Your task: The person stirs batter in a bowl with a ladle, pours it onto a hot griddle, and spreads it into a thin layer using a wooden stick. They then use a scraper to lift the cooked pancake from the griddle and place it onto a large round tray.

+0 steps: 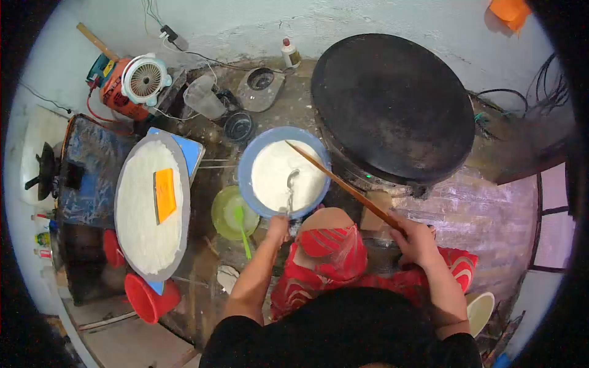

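A blue basin [245,178] of white batter [268,164] sits on the floor in front of my knees. My left hand [279,228] is closed around the handle of a metal ladle [291,190] at the basin's near rim, and the ladle's bowl end lies in the batter. In my right hand [415,239] is a long, thin wooden spatula [353,191], gripped at its wide end. Its pointed tip reaches left over the basin. Beyond the basin and to the right stands a large round black griddle [392,104], its top bare.
To the left, an oval board [184,239] bears a pale flat sheet and an orange-and-grey scraper [164,196]. Near the basin are a green bowl [221,214] with a green spatula [244,236], a plastic jug [204,98] and a red bucket [147,303]. A gas cylinder [113,95] stands behind.
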Motion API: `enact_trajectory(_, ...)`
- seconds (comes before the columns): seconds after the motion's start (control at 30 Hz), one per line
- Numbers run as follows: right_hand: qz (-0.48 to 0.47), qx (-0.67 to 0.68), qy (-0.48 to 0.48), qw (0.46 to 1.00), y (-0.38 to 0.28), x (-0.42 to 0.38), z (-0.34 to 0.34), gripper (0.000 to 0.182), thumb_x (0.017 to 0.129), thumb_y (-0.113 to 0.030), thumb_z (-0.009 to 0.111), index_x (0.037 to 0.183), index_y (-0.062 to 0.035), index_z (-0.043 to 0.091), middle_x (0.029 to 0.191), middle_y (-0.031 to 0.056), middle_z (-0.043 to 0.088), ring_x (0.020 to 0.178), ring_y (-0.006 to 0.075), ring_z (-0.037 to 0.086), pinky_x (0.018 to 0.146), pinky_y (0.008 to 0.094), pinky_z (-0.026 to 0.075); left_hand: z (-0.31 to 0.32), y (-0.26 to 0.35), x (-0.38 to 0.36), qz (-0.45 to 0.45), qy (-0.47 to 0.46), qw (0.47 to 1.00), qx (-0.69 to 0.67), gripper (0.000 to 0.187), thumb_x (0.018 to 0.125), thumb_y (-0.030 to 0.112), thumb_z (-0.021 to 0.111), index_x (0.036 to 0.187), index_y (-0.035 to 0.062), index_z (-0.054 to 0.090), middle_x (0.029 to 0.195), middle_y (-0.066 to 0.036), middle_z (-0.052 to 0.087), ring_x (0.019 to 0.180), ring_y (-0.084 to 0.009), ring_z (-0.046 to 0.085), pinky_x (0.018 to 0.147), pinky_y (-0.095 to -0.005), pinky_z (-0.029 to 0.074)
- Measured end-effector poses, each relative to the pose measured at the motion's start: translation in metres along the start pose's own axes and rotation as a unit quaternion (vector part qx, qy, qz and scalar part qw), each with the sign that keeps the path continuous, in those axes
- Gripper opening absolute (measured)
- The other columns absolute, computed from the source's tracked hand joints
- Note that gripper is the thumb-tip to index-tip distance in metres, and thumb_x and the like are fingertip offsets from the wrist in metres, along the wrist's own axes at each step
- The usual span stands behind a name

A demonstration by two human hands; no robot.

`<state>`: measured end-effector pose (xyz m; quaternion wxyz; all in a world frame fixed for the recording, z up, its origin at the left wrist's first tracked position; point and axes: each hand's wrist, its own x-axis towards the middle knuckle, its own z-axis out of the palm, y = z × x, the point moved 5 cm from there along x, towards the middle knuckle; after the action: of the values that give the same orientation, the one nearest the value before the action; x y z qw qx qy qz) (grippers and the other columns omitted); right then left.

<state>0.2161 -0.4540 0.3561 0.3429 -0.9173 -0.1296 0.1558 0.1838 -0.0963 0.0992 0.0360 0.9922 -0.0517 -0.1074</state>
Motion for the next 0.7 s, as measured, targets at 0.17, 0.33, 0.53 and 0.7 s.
enact_trajectory(0.17,-0.018,-0.008,0.010,1.000,-0.007,0.001,-0.002,0.036,0.076,-0.012,0.057,0.112,-0.0098,0.049,0.089,0.0189,0.058,0.081,0.0354,0.055,0.067,0.0376,0.046,-0.098,0.007,-0.020,-0.340,-0.179,0.470,-0.795,0.021,0.085,0.016,0.038,0.096,0.0072,0.053,0.051,0.000,0.038,0.040,-0.0085,0.039,0.034,-0.0251,0.033)
enact_trajectory(0.33,-0.006,0.027,0.019,0.999,-0.009,-0.002,-0.009,0.036,0.077,-0.011,0.056,0.112,-0.0091,0.049,0.089,0.0185,0.058,0.081,0.0341,0.056,0.066,0.0357,0.046,-0.098,-0.021,-0.031,-0.256,-0.027,0.895,-0.364,0.023,0.084,0.019,0.040,0.094,0.0046,0.054,0.062,-0.013,0.054,0.053,-0.0276,0.053,0.046,-0.0410,0.042)
enact_trajectory(0.53,-0.009,0.016,0.003,1.000,0.000,-0.001,0.002,0.039,0.076,-0.012,0.057,0.114,-0.0086,0.048,0.088,0.0190,0.057,0.080,0.0354,0.056,0.065,0.0370,0.046,-0.131,0.003,0.011,-0.283,-0.003,0.944,-0.167,0.026,0.081,0.021,0.042,0.090,-0.0001,0.055,0.079,-0.026,0.057,0.081,-0.0395,0.055,0.070,-0.0468,0.044)
enact_trajectory(0.7,-0.049,-0.007,0.035,0.998,0.001,0.002,0.000,0.040,0.076,-0.013,0.057,0.114,-0.0105,0.047,0.088,0.0187,0.058,0.079,0.0355,0.055,0.066,0.0382,0.046,-0.110,0.016,-0.006,-0.186,-0.071,0.967,-0.161,0.023,0.079,0.018,0.045,0.086,-0.0013,0.057,0.080,-0.026,0.056,0.082,-0.0382,0.055,0.070,-0.0460,0.043)
